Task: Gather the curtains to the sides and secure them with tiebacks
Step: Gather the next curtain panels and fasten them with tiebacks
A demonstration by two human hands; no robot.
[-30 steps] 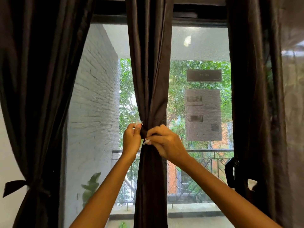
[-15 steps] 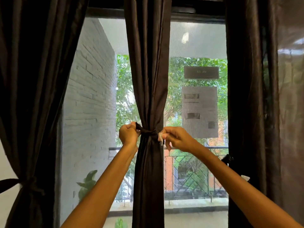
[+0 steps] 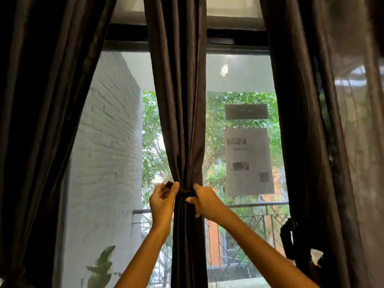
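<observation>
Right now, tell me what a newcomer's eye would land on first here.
The two hands at centre: the left hand and right hand pinch a dark tieback around the middle curtain. Bright window glass glows behind it, flanked by the dark left curtain and right curtain.

Window outlook, beyond the glass.
White brick wall (image 3: 108, 154) at left; green trees (image 3: 153, 146) centre. Grey paper sheet (image 3: 248, 161) stuck on the pane, dark sign (image 3: 246, 111) just above it. Metal balcony railing (image 3: 257, 206) low; leafy plant (image 3: 102, 267) at bottom left.
</observation>
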